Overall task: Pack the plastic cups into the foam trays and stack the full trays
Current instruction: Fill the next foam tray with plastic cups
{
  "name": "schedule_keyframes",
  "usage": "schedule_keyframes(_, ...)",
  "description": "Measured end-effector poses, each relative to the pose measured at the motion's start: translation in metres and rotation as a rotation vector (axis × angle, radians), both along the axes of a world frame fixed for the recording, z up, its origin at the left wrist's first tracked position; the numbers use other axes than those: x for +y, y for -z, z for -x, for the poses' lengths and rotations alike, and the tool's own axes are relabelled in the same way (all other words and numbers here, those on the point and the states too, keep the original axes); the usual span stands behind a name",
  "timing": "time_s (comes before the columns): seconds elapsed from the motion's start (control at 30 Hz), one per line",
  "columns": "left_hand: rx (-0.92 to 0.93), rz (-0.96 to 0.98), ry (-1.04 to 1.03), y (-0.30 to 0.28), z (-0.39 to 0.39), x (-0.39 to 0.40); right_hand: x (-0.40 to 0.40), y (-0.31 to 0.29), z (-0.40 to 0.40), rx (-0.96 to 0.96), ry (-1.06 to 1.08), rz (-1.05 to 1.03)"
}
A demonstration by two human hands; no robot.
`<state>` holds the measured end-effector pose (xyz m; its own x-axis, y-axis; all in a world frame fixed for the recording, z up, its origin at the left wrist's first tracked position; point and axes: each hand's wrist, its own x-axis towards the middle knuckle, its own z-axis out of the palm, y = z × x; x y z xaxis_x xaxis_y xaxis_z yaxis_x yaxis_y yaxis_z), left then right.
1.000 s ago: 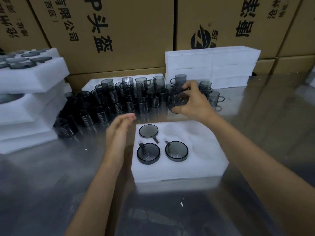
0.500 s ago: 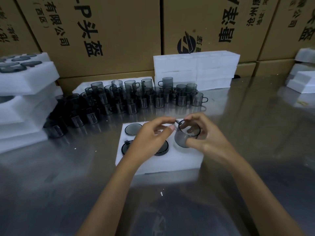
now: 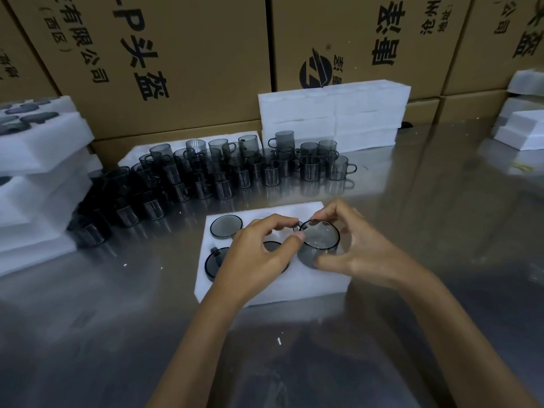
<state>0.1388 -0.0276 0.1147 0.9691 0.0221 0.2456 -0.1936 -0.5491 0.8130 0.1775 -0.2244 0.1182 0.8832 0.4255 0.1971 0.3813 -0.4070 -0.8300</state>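
Observation:
A white foam tray (image 3: pixel 294 285) lies on the steel table in front of me. Three smoky grey plastic cups sit sunk in its holes: one at the back left (image 3: pixel 226 226), one at the front left (image 3: pixel 212 262), and one largely hidden under my left hand. A fourth grey cup (image 3: pixel 319 241) stands partway into the right-hand hole. My right hand (image 3: pixel 357 248) grips it around rim and side. My left hand (image 3: pixel 259 254) pinches its handle at the rim.
Several loose grey cups (image 3: pixel 241 169) crowd the table behind the tray. Filled foam trays (image 3: pixel 41 148) are stacked at left, empty foam trays (image 3: pixel 332 113) at the back, more foam (image 3: pixel 521 128) at far right. Cardboard boxes (image 3: pixel 182 54) wall the rear.
My right hand picked a cup from the loose group and carried it to the tray. My left hand came over and took hold of its handle; the cup now sits lower in the hole.

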Motion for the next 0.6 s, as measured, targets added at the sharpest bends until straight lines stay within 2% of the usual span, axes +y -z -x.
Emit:
schedule_keyframes(0.27,-0.012,-0.108,-0.038,0.002,0.000,-0.003,-0.008,0.002,-0.004,0.161,-0.073,0.010)
schedule_keyframes(0.33,-0.022,-0.147,-0.030,0.003,0.000,-0.003,-0.013,0.000,-0.005,0.193,-0.086,-0.062)
schedule_keyframes(0.43,-0.035,-0.210,-0.019,0.004,-0.001,-0.004,-0.014,0.004,-0.009,0.184,0.016,-0.188)
schedule_keyframes(0.6,-0.084,-0.264,-0.036,0.008,-0.002,-0.006,-0.011,0.014,-0.012,0.311,0.024,-0.315)
